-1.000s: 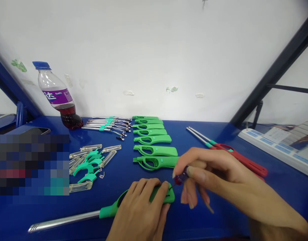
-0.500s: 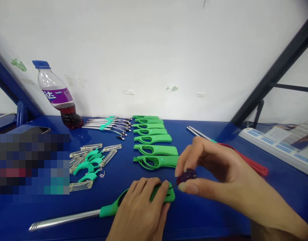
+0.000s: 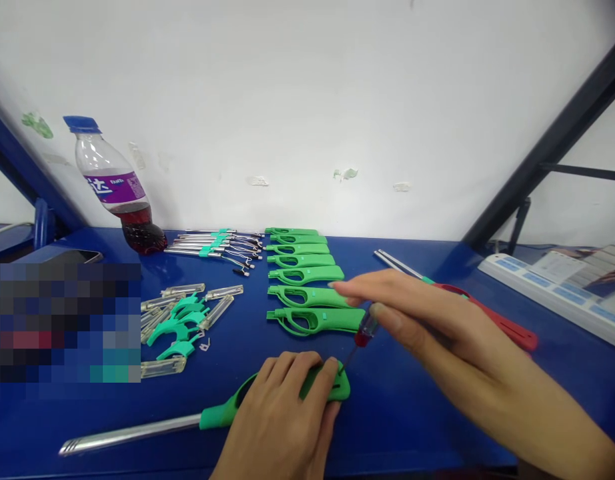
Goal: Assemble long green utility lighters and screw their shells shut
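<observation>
Along the near side of the blue desk (image 3: 412, 433) lies a green lighter (image 3: 220, 417). The left hand (image 3: 280, 417) has its fingers closed over it; the right hand (image 3: 442, 340), fingers nearly straight, loosely pinches a tilted screwdriver (image 3: 363, 333), its tip at the lighter's right end.

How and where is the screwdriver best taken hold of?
Probably by its thick translucent handle, from above and the right: it slants up that way, its thin shaft pointing down to the green utility lighter, while the left hand blocks the left side.
</observation>
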`<state>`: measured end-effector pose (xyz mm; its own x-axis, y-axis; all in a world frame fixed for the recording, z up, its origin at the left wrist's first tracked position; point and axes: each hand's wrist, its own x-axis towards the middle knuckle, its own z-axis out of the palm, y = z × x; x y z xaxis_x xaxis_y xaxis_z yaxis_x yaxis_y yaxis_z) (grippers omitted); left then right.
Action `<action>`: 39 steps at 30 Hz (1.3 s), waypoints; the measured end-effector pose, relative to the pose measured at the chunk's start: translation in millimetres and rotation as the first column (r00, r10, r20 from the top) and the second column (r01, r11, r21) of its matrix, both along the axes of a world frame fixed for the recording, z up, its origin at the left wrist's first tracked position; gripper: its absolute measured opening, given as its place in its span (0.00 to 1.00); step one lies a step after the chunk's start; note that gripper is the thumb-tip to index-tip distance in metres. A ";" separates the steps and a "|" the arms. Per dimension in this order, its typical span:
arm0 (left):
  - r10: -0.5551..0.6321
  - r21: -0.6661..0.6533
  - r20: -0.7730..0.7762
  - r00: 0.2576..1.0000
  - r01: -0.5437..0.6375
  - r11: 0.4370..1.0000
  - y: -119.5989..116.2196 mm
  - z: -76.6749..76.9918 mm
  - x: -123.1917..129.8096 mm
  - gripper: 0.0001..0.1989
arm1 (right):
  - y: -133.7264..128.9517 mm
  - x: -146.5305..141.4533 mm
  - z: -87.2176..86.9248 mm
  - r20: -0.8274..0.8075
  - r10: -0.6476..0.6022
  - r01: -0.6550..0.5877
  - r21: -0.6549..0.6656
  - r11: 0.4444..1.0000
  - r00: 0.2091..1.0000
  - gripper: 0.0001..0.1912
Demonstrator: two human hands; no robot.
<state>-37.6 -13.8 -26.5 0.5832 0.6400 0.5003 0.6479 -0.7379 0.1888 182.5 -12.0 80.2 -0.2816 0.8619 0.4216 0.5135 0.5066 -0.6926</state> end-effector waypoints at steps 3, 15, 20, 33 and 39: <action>-0.003 0.009 -0.001 1.000 0.003 1.000 -0.7 -0.2 0.0 0.17 | -1.4 -1.1 2.3 -0.039 -0.020 0.018 -0.038 0.999 0.999 0.11; 0.003 0.008 -0.008 1.000 -0.003 1.000 -0.6 0.0 -0.4 0.17 | 0.6 -5.7 0.6 0.038 -0.024 0.021 0.096 0.995 0.999 0.16; 0.004 -0.005 -0.007 1.000 -0.004 1.000 -2.0 2.0 0.5 0.17 | 1.9 -3.4 0.2 -0.053 0.035 -0.035 -0.010 0.999 0.998 0.09; 0.004 0.008 -0.012 1.000 -0.004 1.000 -1.0 -0.2 0.4 0.17 | 12.8 -12.4 2.9 0.060 -0.080 0.073 0.107 0.992 0.995 0.19; 0.008 0.025 -0.021 1.000 -0.007 1.000 -1.7 -1.0 -0.5 0.18 | 7.3 -6.7 1.7 0.062 -0.072 0.064 0.118 0.991 0.996 0.10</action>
<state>-38.1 -15.5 -27.5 0.5888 0.6317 0.5042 0.6570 -0.7374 0.1565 175.8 -4.7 81.9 -0.2546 0.8264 0.5022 0.5919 0.5439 -0.5949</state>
